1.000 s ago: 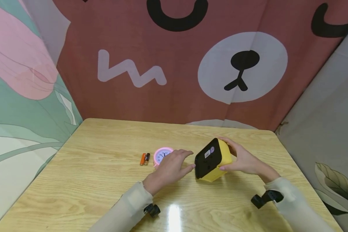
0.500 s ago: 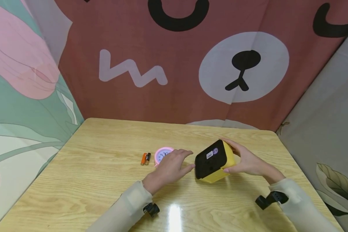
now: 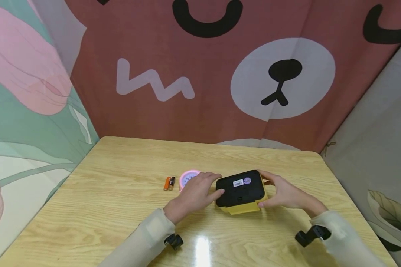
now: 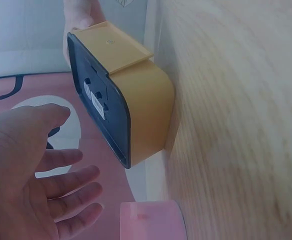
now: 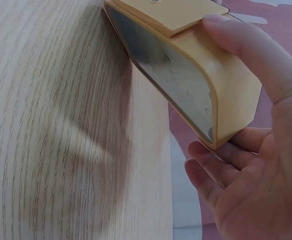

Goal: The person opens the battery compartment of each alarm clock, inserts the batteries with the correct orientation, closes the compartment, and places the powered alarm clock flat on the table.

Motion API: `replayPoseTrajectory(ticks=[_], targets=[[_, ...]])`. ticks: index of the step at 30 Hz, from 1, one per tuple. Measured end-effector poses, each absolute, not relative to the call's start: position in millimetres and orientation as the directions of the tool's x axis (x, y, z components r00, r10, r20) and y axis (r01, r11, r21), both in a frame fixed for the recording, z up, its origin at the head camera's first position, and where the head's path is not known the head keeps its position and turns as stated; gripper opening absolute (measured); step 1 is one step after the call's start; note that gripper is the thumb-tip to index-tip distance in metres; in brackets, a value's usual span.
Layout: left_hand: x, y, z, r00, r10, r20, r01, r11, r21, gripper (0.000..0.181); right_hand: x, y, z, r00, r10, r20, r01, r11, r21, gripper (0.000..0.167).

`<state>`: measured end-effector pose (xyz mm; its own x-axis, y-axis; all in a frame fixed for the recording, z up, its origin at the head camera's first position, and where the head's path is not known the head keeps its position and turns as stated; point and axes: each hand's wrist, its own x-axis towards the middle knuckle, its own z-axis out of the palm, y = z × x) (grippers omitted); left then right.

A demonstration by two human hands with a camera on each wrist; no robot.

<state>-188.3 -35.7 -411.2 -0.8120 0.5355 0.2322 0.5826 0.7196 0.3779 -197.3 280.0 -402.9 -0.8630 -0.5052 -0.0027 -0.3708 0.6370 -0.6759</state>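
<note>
A yellow clock with rounded corners is tilted on the table, its black back with two labels facing the head camera. My right hand grips its right end, thumb on the near side and fingers behind, as the right wrist view shows with the clear front. My left hand is held at the clock's left end with fingers extended and spread; in the left wrist view these fingers are apart from the black back. Behind the left hand is a round pink clock, partly hidden.
Two batteries, an orange one and a black one with a copper end, lie left of the pink clock. The wooden table ends at a printed bear curtain. Each wrist carries a black camera strap.
My right hand has turned and lowered the yellow clock, so its black back now faces the head camera more fully and lies wider. The left hand has barely moved.
</note>
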Motion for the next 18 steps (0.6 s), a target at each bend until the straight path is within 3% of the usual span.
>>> replayPoseTrajectory(ticks=[10,18], targets=[[-189.4,-39.5,-409.5,-0.816,0.535,0.218,0.577,0.732,0.363,0.055,-197.2,280.3,-404.8,-0.854,-0.521,0.003,-0.384,0.625,-0.679,0.108],[-190.4,-40.2,-407.0,-0.818,0.559,0.131,0.570,0.763,0.304,0.075,-198.1,280.2,-412.3,-0.847,-0.531,0.027,-0.405,0.612,-0.680,0.103]])
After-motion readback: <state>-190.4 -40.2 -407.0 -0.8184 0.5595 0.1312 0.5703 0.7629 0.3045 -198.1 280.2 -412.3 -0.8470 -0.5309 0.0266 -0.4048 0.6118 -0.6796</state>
